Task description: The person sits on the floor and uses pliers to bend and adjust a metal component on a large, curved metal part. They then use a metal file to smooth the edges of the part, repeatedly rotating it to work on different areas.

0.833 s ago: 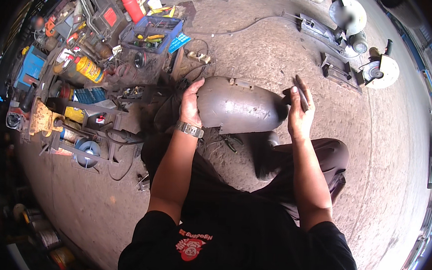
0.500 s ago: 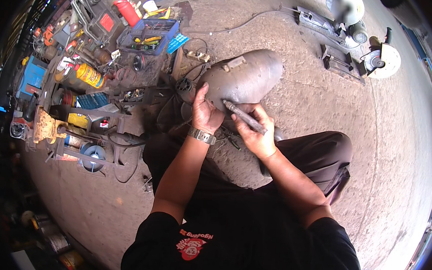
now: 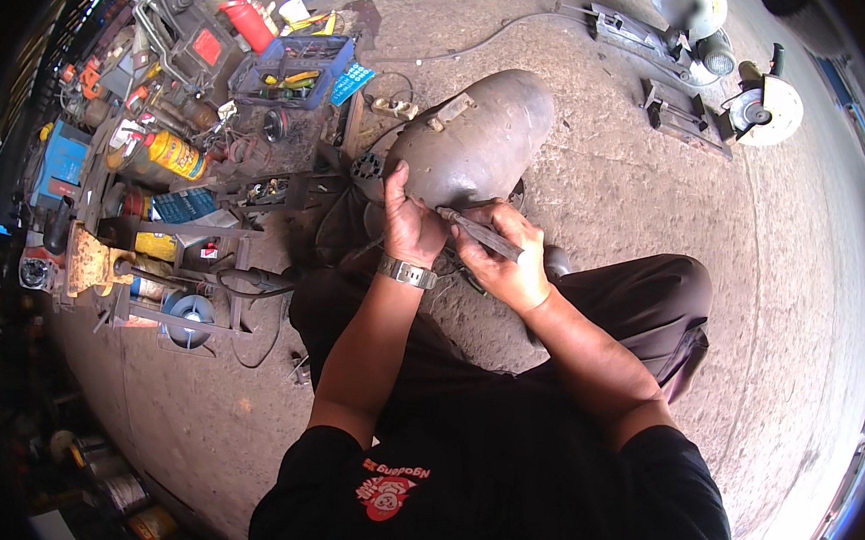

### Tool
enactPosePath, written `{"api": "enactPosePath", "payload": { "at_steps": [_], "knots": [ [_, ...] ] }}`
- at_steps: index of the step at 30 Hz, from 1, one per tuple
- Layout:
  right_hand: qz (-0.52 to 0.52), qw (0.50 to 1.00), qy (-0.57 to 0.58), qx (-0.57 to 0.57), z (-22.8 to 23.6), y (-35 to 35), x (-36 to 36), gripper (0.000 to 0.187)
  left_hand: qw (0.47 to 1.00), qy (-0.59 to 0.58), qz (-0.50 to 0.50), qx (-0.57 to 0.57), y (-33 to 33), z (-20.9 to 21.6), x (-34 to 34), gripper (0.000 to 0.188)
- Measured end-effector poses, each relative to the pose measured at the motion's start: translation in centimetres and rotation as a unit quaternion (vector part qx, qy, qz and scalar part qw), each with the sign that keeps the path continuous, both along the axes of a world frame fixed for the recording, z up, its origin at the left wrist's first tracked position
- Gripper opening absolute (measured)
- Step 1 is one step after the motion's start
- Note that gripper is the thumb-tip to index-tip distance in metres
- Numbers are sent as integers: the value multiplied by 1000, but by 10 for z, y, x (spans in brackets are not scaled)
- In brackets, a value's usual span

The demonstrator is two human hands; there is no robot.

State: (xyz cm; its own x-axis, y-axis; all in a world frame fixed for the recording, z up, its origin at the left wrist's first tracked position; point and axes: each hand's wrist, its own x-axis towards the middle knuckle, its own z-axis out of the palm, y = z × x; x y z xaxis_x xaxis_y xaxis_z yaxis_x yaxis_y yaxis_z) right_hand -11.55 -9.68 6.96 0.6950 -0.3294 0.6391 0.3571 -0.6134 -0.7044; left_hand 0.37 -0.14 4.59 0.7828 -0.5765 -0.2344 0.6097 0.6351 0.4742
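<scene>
A grey, rounded metal tank with a small raised bracket on its upper side rests before me, over my lap. My left hand grips its near left end, thumb up along the side and palm partly showing; its other fingers are mostly hidden. In my right hand is a slim, dark grey pen-shaped metal tool, pinched between thumb and fingers. The tip of this tool points left, at the near end of the tank beside my left palm. Whether the tip touches the metal I cannot tell.
A blue tool tray, a red bottle and a yellow bottle lie among clutter at left. A metal rack stands near my left knee. At the far right are cut-off saws and a cable.
The tank has tipped, its far end shifting up and slightly left. My right hand and the tool have moved a little left and down, closer to my left palm.
</scene>
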Motion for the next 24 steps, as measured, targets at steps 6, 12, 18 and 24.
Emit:
{"api": "enactPosePath", "payload": {
  "at_steps": [6,12,18,24],
  "knots": [
    [-15,1000,0,-13,4,1,0,19,999,2,-7,-43,5,-6,6,68],
    [-17,999,30,40,2,-1,-6,21,998,13,44,-51,6,-10,15,60],
    [8,1000,-17,9,0,1,1,17,997,7,18,-76,9,-7,12,59],
    [-47,996,25,67,2,-5,-2,17,995,3,47,-93,8,-11,18,56]
  ]
}}
